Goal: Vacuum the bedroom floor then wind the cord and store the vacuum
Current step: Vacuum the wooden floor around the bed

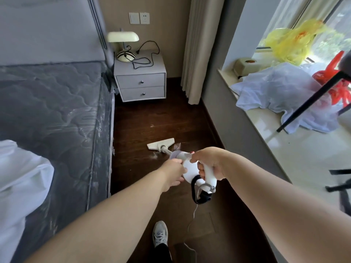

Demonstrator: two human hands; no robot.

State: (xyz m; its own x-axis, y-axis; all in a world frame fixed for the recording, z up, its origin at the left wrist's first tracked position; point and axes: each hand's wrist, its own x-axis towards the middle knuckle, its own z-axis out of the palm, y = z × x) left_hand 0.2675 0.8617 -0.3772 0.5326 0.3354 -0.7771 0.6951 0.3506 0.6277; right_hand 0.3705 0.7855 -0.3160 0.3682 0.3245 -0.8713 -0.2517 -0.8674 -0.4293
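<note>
Right hand [208, 164] grips white vacuum [190, 171], flat head on floor [171, 114]

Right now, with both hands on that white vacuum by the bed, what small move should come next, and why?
Probably push the floor head forward toward the nightstand. The right hand grips the handle, the left hand steadies the vacuum body, and a pale speck lies on the dark floor just ahead. The cord trails behind, out of the way.
</note>
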